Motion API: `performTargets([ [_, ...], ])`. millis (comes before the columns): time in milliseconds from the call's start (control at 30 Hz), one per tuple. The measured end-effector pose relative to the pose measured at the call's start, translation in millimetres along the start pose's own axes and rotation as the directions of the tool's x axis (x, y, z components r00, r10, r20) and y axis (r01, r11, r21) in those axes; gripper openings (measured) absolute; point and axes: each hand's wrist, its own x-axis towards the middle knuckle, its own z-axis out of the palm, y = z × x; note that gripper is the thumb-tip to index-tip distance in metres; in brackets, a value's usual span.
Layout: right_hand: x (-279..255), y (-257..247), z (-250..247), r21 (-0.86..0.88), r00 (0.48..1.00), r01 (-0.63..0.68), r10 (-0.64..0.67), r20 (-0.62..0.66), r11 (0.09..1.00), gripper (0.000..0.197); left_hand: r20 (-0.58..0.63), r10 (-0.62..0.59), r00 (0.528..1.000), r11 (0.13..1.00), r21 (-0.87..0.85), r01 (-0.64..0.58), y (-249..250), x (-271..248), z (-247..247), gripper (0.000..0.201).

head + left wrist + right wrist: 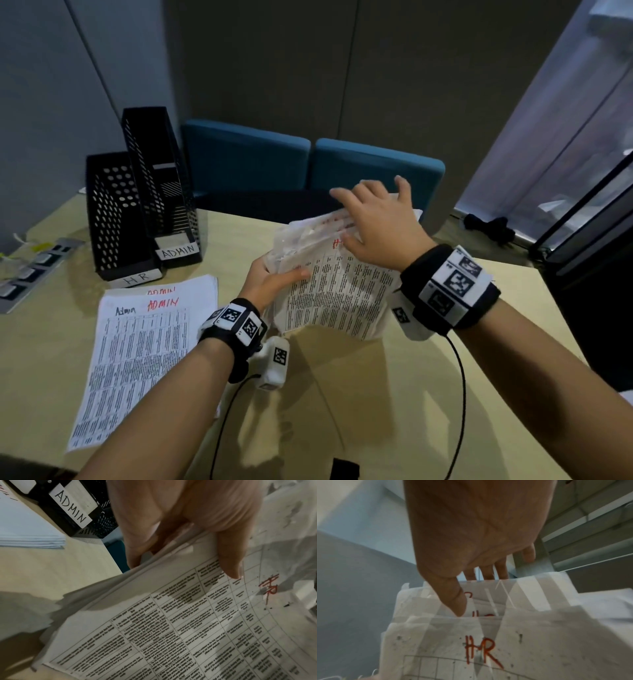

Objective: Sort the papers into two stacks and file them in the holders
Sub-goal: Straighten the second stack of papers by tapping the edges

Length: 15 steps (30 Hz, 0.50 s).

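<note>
Two hands: left hand (pixel 270 279) pinches HR papers' (pixel 337 291) edge; right hand (pixel 373 222) lies flat on top.

1. I saw both forearms bare, with no sleeves in the head view.
2. The left wrist band (pixel 233 320) was black, carrying white square tiles printed with black coded markers.
3. A white camera block (pixel 274 363) hung beneath it, with its own marker, and a thin black cable (pixel 222 425) trailed away.
4. The right wrist band (pixel 452 287) was black too, with larger marker tiles, a white block under it, and a black cable looping down.
5. The fingers wore no gloves or rings.
</note>
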Motion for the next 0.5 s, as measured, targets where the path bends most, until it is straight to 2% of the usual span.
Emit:
performTargets([
  [133,1,-15,15,0.011,0.988,0.044,-0.045,0.148,0.999,0.081,-0.044,0.016,0.999,1.0,0.026,-0.015,-6,0,0,0.036],
  [233,2,-22,23,-0.01,0.987,0.083,-0.081,0.138,0.996,0.08,-0.096,0.002,0.995,1.0,-0.004,-0.002,-7,-1,2,0.032],
  [367,9,-10,23,0.015,0.99,0.123,-0.124,0.074,0.992,0.066,-0.132,0.024,0.991,0.999,0.031,-0.02,-6,-4,8,0.022],
  [433,12,1,21,-0.005,0.986,0.112,-0.11,0.127,0.994,0.055,-0.114,0.053,0.992,0.996,0.075,-0.044,-7,-6,12,0.026],
  [500,13,8,22,-0.022,0.981,0.081,-0.076,0.181,0.996,0.033,-0.104,0.077,0.992,0.993,0.094,-0.067,-6,-8,16,0.025],
])
